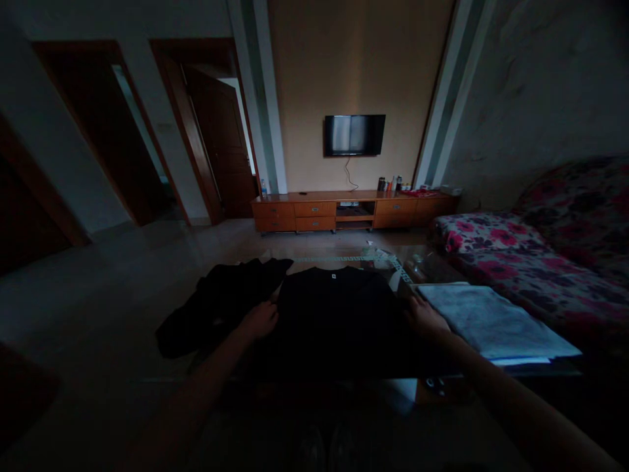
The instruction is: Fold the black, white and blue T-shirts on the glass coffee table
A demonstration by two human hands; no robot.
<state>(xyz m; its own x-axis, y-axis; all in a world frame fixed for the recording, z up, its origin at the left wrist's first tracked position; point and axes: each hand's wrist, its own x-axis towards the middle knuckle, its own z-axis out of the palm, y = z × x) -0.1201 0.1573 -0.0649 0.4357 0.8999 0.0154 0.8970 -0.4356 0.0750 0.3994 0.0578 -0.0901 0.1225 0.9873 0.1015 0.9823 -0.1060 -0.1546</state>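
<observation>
A black T-shirt (339, 321) lies spread on a glass-topped table, its neckline with a small white label at the far side. My left hand (262, 319) is closed at the shirt's left edge, its fingers curled on the cloth. At the right edge, my right hand (426, 316) grips the dark fabric, its fingertips partly lost in shadow. Left of the shirt sits a heap of black clothing (221, 295), close to my left hand. Beside my right hand rests a stack of folded light-blue cloth (496, 318).
A flower-patterned sofa (531, 262) stands on the right. Beyond the table is a low wooden cabinet (314, 210) with bottles and small items on top, under a wall-mounted television (354, 136). A partly open door (221, 137) is at the back left. The room is dim.
</observation>
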